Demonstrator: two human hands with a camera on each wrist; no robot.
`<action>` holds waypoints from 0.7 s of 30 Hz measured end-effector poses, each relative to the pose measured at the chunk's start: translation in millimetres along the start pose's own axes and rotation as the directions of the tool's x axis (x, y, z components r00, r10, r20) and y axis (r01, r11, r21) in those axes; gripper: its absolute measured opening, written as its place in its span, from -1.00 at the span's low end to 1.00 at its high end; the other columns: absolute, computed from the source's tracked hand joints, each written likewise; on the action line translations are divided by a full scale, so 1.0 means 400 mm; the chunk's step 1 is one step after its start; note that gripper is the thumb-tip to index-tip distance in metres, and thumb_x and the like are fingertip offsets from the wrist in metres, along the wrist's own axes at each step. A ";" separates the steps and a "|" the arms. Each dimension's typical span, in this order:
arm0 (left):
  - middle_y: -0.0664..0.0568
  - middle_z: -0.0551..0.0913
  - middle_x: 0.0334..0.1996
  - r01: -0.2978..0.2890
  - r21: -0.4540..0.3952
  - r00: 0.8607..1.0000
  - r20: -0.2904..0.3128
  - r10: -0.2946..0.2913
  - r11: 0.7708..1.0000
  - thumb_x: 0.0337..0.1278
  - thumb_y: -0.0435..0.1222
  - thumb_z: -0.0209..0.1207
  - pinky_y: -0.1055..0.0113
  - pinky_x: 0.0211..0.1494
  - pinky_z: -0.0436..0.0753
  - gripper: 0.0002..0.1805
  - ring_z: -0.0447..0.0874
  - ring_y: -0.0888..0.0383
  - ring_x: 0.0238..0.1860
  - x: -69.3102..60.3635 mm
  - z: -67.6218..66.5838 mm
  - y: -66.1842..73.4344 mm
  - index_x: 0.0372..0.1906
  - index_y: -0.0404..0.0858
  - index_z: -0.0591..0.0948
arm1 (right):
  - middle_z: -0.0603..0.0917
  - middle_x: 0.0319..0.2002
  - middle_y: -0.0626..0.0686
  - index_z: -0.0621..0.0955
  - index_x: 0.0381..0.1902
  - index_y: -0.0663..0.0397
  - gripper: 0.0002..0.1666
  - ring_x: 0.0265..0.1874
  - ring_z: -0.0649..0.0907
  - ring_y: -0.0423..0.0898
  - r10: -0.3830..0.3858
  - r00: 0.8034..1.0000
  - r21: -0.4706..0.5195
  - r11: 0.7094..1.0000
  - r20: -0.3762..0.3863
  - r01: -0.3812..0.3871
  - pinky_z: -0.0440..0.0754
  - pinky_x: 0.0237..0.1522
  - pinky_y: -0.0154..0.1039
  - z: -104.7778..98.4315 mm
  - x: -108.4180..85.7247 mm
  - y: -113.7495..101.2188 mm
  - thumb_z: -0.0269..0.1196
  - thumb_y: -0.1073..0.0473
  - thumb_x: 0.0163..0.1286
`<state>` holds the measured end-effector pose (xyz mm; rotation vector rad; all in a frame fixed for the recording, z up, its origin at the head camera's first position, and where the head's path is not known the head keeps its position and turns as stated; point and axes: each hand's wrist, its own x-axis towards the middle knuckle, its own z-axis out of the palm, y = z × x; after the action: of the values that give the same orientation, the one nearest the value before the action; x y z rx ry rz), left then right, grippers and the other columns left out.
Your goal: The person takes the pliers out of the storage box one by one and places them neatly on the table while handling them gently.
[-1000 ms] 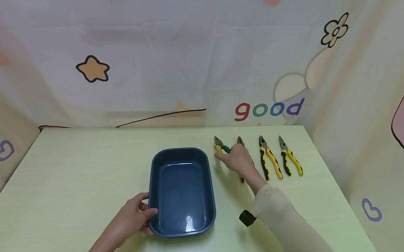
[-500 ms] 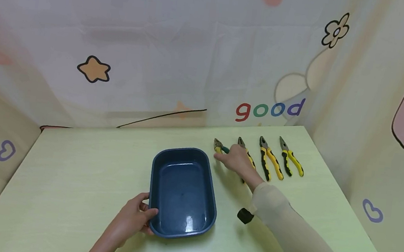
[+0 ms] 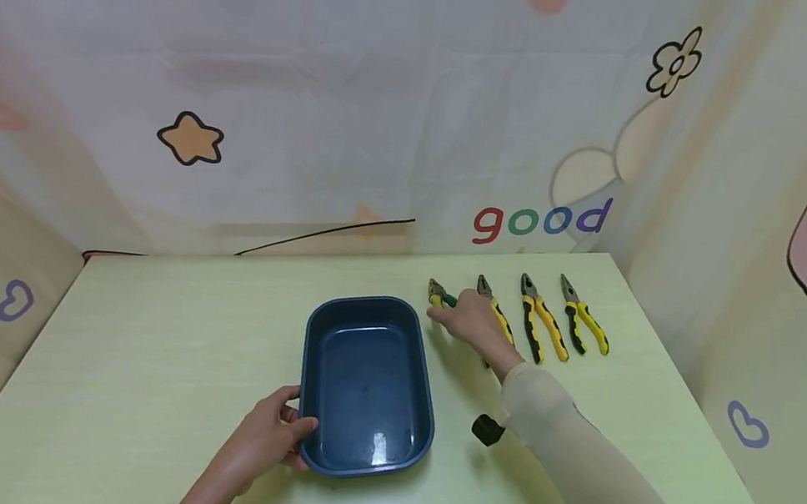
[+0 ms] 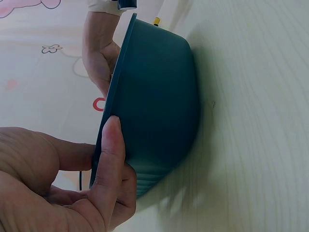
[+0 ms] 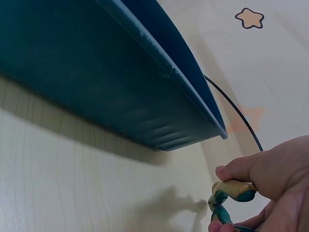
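Observation:
My left hand [image 3: 267, 437] grips the near left rim of a deep blue plastic basin [image 3: 366, 382], thumb over the inside edge and fingers under the outside. Nothing lies inside the basin. Beyond its far right corner, my right hand [image 3: 472, 319] holds a pair of pliers [image 3: 436, 292] by its yellow and green handles; the metal head points away from me. In the right wrist view, thumb and fingers are around the pliers' handles [image 5: 235, 189], and a shadow falls on the table below. My hand partly covers a second pair, yellow-and-black combination pliers [image 3: 485, 286].
Right of my hand lie combination pliers [image 3: 541, 318] and long-nose pliers [image 3: 581, 314], both with yellow and black handles. A black cylindrical piece [image 3: 487, 430] sticks out by my right sleeve. The pale wooden table [image 3: 171, 358] ends against a printed curtain [image 3: 300, 105].
My right hand has shifted slightly left with the pliers, so more of the neighbouring pliers' yellow handle shows. My left hand and the basin stay in place.

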<state>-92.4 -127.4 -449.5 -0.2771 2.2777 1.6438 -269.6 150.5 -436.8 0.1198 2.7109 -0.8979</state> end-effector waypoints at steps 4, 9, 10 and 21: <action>-0.19 0.50 -0.25 0.002 0.005 1.000 0.006 -0.002 1.000 0.41 -0.47 0.18 0.14 -0.41 0.78 -0.40 0.66 0.06 -0.56 -0.001 0.002 0.002 0.45 -0.52 0.29 | 0.26 -0.63 -0.03 0.41 -0.49 0.13 -0.48 -0.68 0.26 -0.14 0.006 1.000 -0.004 1.000 -0.002 -0.006 0.17 -0.60 -0.29 0.001 0.000 -0.001 0.32 -0.12 0.41; -0.19 0.49 -0.26 0.002 0.002 1.000 0.008 -0.002 1.000 0.41 -0.47 0.17 0.15 -0.41 0.79 -0.41 0.66 0.06 -0.55 -0.004 0.002 0.004 0.44 -0.52 0.29 | 0.26 -0.64 -0.04 0.41 -0.52 0.11 -0.49 -0.69 0.26 -0.15 0.013 1.000 -0.006 1.000 -0.004 -0.013 0.17 -0.60 -0.30 0.002 0.001 -0.004 0.32 -0.11 0.40; -0.19 0.49 -0.26 0.002 0.003 1.000 0.007 -0.002 1.000 0.41 -0.47 0.18 0.15 -0.41 0.78 -0.40 0.66 0.06 -0.55 -0.003 0.001 0.004 0.45 -0.52 0.29 | 0.25 -0.65 -0.04 0.40 -0.53 0.11 -0.49 -0.69 0.26 -0.15 0.011 1.000 -0.004 1.000 -0.004 -0.011 0.16 -0.61 -0.30 0.002 0.001 -0.004 0.32 -0.10 0.40; -0.19 0.49 -0.25 0.001 0.005 1.000 0.004 -0.001 1.000 0.41 -0.46 0.18 0.14 -0.42 0.78 -0.40 0.65 0.05 -0.54 -0.001 0.001 0.000 0.45 -0.52 0.29 | 0.35 -0.58 0.01 0.49 -0.39 0.21 -0.54 -0.64 0.35 -0.11 0.033 0.999 0.021 0.999 0.027 -0.033 0.25 -0.58 -0.28 0.008 0.000 -0.009 0.32 -0.07 0.41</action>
<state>-91.9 -127.1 -449.3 -0.2734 2.2786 1.6370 -269.3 145.7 -437.0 0.1554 2.6670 -0.9133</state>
